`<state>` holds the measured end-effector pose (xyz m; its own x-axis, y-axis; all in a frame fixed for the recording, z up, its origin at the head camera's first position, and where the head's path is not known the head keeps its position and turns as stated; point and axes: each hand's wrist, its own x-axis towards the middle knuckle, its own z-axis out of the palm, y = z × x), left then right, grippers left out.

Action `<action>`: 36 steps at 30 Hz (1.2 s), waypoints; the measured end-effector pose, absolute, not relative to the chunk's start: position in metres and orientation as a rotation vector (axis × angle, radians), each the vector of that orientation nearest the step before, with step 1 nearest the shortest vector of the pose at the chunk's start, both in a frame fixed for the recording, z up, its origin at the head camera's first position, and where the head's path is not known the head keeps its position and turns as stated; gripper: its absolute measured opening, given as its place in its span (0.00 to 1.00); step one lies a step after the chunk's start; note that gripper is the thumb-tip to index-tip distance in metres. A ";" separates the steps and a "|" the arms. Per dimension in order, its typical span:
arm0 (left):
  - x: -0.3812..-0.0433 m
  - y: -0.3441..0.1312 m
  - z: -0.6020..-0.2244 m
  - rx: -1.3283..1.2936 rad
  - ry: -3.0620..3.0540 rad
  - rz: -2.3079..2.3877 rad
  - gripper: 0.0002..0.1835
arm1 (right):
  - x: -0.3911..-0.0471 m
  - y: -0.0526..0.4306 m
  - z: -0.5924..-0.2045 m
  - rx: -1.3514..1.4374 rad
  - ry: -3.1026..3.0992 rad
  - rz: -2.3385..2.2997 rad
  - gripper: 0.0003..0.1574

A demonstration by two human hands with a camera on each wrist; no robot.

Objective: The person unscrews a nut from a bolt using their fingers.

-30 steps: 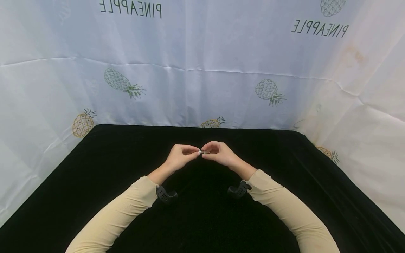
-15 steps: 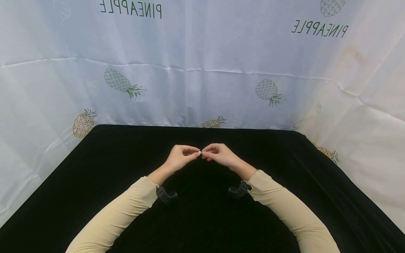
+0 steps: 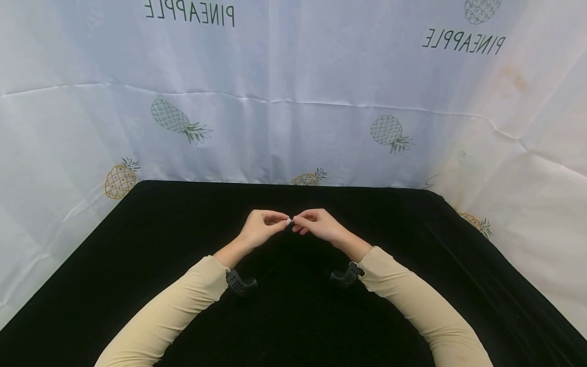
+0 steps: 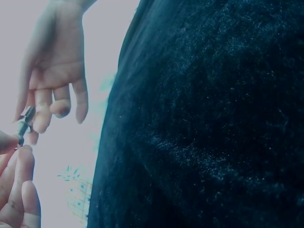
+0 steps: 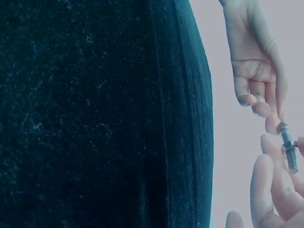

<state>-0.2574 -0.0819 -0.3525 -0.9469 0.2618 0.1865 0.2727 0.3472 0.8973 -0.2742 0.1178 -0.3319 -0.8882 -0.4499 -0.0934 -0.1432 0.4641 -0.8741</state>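
A small metal bolt (image 5: 289, 154) with a threaded shank is held in the air between both hands, lying roughly level in the head view. My left hand (image 3: 262, 227) pinches its head end between thumb and forefinger. From the other side, my right hand (image 3: 319, 224) pinches the bolt around its middle, at what looks like a nut; the fingertips partly hide that spot. Past the right fingers, the threaded tip sticks out in the right wrist view. In the left wrist view the bolt (image 4: 23, 124) runs from the left fingertips up towards the right hand.
Black cloth (image 3: 293, 306) covers the table below the hands. A whitish curtain (image 3: 293, 66) printed with pineapples hangs behind and at both sides. Each wrist carries a dark strapped mount, the left mount (image 3: 241, 283) and the right mount (image 3: 347, 275).
One second ago the right thumb and forefinger were spread with the bolt's shank showing between them. They have since closed in and cover most of it. The left hand stays in place.
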 end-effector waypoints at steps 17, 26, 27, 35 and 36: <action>-0.229 -0.077 -0.320 -0.509 -2.586 -1.687 0.13 | -0.274 0.118 -0.331 -0.467 2.411 -1.408 0.22; -0.243 -0.078 -0.335 -0.494 -2.583 -1.702 0.13 | -0.277 0.121 -0.335 -0.557 2.439 -1.443 0.17; -0.246 -0.078 -0.339 -0.494 -2.579 -1.706 0.14 | -0.277 0.121 -0.335 -0.558 2.430 -1.453 0.17; -0.258 -0.081 -0.354 -0.520 -2.554 -1.726 0.14 | -0.275 0.119 -0.334 -0.485 2.402 -1.414 0.22; -0.258 -0.082 -0.354 -0.524 -2.552 -1.724 0.14 | -0.275 0.119 -0.334 -0.491 2.403 -1.408 0.22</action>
